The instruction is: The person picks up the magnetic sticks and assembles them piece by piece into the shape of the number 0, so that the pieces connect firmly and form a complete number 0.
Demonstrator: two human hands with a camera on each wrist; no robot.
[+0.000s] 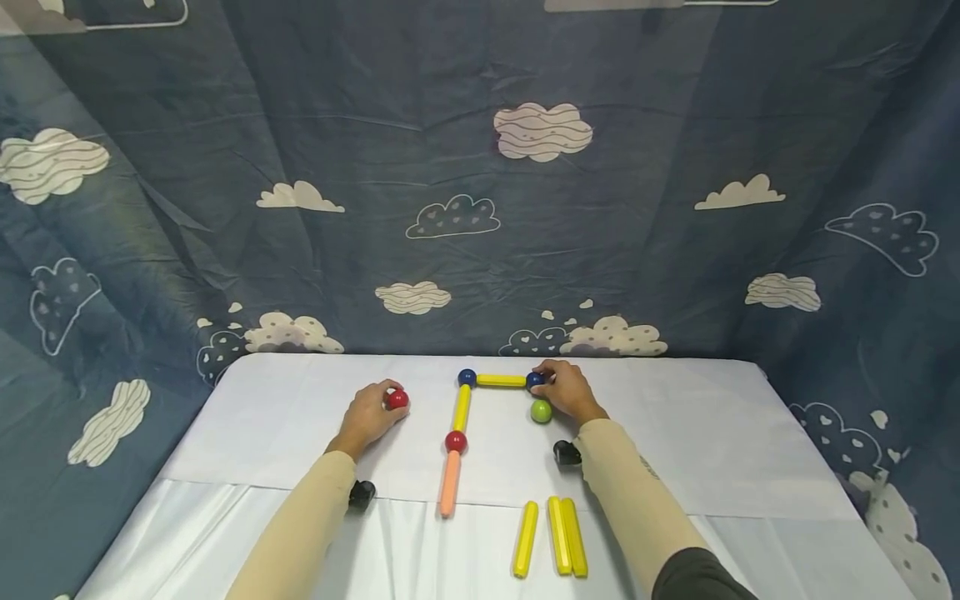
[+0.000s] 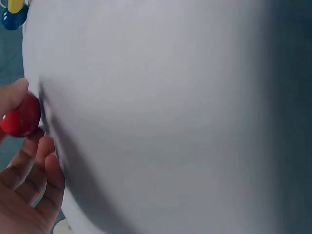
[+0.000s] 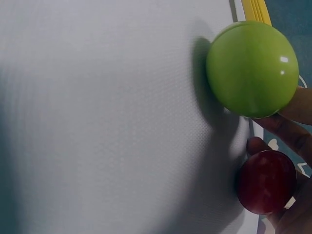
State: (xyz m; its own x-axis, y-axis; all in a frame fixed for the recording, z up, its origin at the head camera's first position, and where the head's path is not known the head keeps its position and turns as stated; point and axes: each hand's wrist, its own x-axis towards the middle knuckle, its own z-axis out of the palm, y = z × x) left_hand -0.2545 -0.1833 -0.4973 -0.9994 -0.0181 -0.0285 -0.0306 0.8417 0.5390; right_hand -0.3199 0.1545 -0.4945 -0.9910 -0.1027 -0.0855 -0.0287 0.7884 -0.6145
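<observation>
Apparently mid-assembly, seating the far yellow rod (image 1: 501, 381). Pinching a glossy red ball (image 1: 398, 399) in the left hand (image 1: 367, 418), at ten o'clock from the red joint ball (image 1: 455, 442); with the right hand (image 1: 573, 392), at two o'clock, gripping the blue ball (image 1: 534, 381) at the rod's three-o'clock end while cradling a dark red ball (image 3: 267, 183). Seems to call for a steady, straight press. At six o'clock from the blue ball, a smooth green ball (image 1: 541, 411), and farther off, faceted spare rods (image 1: 527, 540) on finely woven white cloth (image 3: 97, 122)
</observation>
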